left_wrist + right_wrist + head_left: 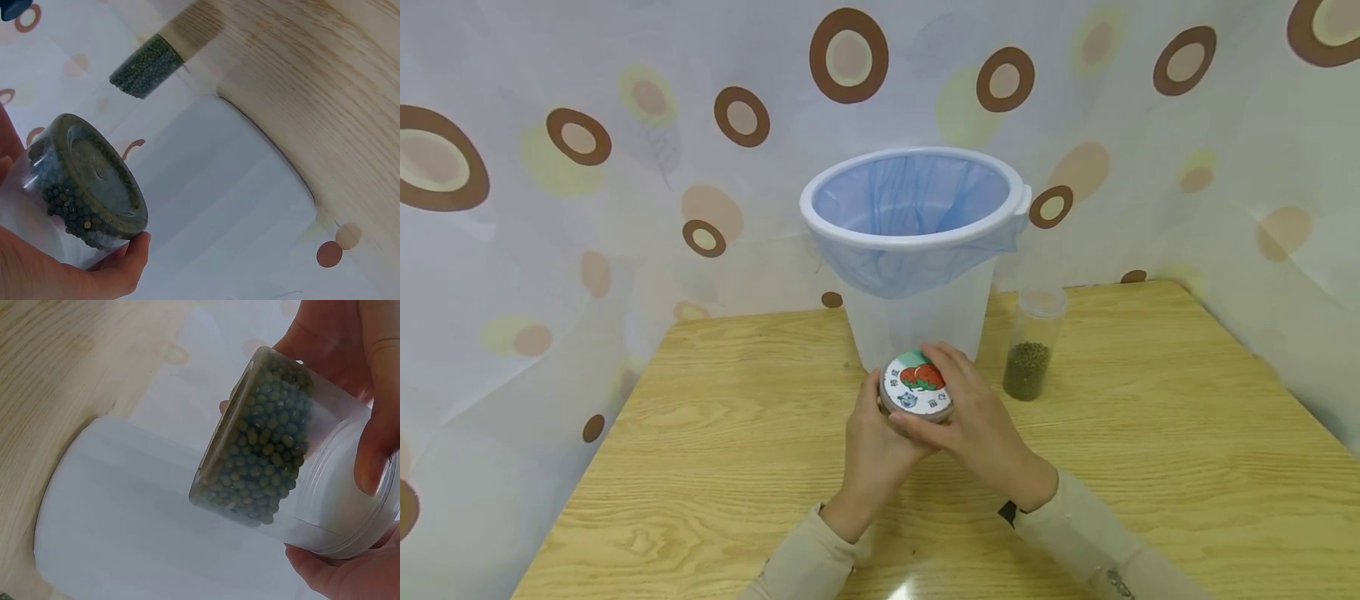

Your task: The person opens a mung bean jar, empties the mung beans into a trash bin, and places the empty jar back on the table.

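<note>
Both hands hold a clear plastic jar with green mung beans [262,444] gathered at its base. Its round lid [898,385], printed with red strawberries, faces up towards the head camera. The left hand [876,458] grips the jar's side from the left and below. Over the lid's right edge, the right hand [981,425] curls its fingers and thumb, gripping the rim. In the left wrist view the jar [100,181] is tilted, its base towards the camera. The hands partly hide the jar's upper end in the right wrist view.
Behind the hands stands a white bin [917,325] with a blue bag [887,271] folded over its rim. A tall clear container [1027,371], part filled with small green beans, stands right of it. All are on a wooden table [737,433] before a patterned cloth backdrop [647,225].
</note>
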Motion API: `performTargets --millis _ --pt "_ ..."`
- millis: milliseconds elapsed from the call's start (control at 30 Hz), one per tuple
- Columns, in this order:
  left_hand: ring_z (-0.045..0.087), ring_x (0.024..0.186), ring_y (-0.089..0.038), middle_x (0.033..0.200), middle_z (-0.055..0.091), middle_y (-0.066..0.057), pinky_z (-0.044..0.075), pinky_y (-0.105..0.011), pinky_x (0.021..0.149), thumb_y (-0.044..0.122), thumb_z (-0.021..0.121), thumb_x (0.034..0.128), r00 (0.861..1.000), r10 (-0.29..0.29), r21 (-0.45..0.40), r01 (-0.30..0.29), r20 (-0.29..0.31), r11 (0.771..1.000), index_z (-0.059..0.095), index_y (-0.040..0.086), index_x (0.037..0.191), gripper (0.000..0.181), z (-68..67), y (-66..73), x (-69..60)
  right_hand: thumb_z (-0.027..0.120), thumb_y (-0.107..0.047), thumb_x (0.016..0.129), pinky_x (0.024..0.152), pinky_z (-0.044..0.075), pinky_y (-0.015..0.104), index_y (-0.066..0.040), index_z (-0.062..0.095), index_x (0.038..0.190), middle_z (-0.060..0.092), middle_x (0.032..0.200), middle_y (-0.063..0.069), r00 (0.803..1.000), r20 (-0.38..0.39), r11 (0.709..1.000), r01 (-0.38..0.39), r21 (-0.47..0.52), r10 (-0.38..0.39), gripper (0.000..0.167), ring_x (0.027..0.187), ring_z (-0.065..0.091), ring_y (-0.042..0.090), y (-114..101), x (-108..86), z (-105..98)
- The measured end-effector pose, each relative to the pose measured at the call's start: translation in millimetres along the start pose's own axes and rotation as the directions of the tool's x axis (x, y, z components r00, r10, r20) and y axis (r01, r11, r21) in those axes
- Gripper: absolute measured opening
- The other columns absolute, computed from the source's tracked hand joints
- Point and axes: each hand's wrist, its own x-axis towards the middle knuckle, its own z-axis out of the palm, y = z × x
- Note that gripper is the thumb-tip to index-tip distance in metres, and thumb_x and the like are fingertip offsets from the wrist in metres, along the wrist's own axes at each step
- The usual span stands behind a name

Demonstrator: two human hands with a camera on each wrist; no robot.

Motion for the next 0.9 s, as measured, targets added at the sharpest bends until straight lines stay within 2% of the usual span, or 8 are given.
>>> performTargets --millis 67,300,467,733,900 --pt "0.063 0.105 -0.024 0.120 0.059 -0.014 0.053 -0.034 0.084 0.017 0.089 0.0635 1.000 0.002 0.004 -0.002 0.006 1.000 0.043 -0.003 0.130 0.083 -1.1 0.1 0.2 0.079 -0.033 0.079 0.096 0.045 0.045 0.000 0.042 0.139 0.044 0.139 0.014 1.000 0.003 1.000 0.005 0.002 -0.005 0.078 0.121 0.049 0.028 0 0.1 -1" --pt "0.059 0.108 -0.020 0.122 0.059 -0.009 0.051 -0.037 0.087 0.014 0.088 0.0649 0.998 -0.007 -0.065 0.011 0.061 0.998 0.044 0.001 0.130 0.080 -5.5 -1.5 0.6 0.080 -0.031 0.078 0.098 0.044 0.044 -0.005 0.039 0.143 0.041 0.144 0.012 0.998 0.058 0.998 -0.013 0.057 0.010 0.080 0.124 0.049 0.026 0 0.2 -7" --pt "0.058 0.112 -0.022 0.123 0.059 -0.011 0.049 -0.040 0.091 0.011 0.086 0.0653 0.996 -0.002 -0.078 0.009 0.087 0.997 0.044 0.000 0.131 0.079 -7.1 -3.0 0.1 0.079 -0.030 0.079 0.099 0.043 0.044 -0.005 0.038 0.143 0.039 0.145 0.011 0.996 0.090 0.998 -0.014 0.062 0.008 0.080 0.125 0.047 0.025 1 -0.2 -10" --pt "0.058 0.111 -0.021 0.121 0.060 -0.009 0.048 -0.041 0.091 0.013 0.087 0.0641 0.992 -0.036 -0.095 0.048 0.119 0.994 0.045 0.000 0.131 0.080 -10.1 -2.1 -0.9 0.080 -0.029 0.079 0.097 0.044 0.045 -0.003 0.038 0.143 0.042 0.143 0.014 0.993 0.113 0.998 0.032 0.052 -0.038 0.080 0.123 0.049 0.026 5 0.2 -13" --pt "0.057 0.111 -0.019 0.122 0.060 -0.006 0.048 -0.041 0.091 0.014 0.087 0.0654 0.986 -0.040 -0.126 0.061 0.159 0.990 0.045 0.005 0.132 0.079 -12.5 -4.0 -0.3 0.079 -0.028 0.080 0.095 0.045 0.044 -0.004 0.038 0.144 0.043 0.142 0.015 0.987 0.144 0.995 0.056 0.080 -0.067 0.080 0.121 0.051 0.024 10 1.1 -15"
